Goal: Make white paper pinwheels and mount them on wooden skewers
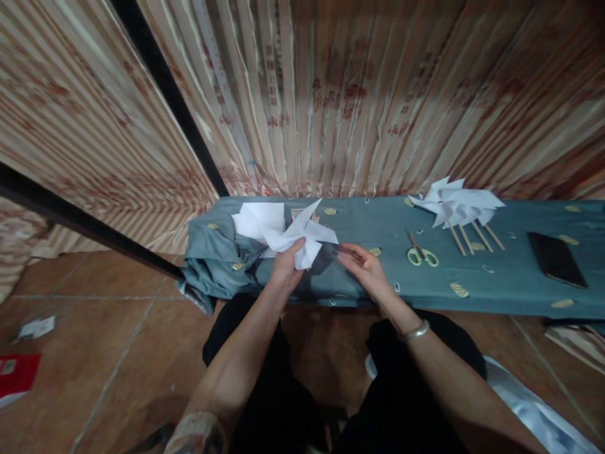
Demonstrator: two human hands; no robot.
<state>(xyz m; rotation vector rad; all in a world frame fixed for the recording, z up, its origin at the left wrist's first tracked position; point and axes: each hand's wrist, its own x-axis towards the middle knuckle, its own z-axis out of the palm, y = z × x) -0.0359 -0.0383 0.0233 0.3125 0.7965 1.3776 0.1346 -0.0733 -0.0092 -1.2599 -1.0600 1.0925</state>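
Observation:
My left hand is closed on a white paper pinwheel, thumb pressed near its middle and blades pointing outward. Just right of the pinwheel, my right hand is held with its fingers stretched toward a blade. Those fingertips are somewhat blurred, and nothing shows between them. Behind the held pinwheel lie white paper sheets. A few small wooden sticks peek out there, mostly hidden by the paper.
Green-handled scissors lie right of my hands. Beyond them rest several white pinwheels on sticks and a black phone. A blue-green cloth covers the bench. A dark pole slants at the left, before the curtain.

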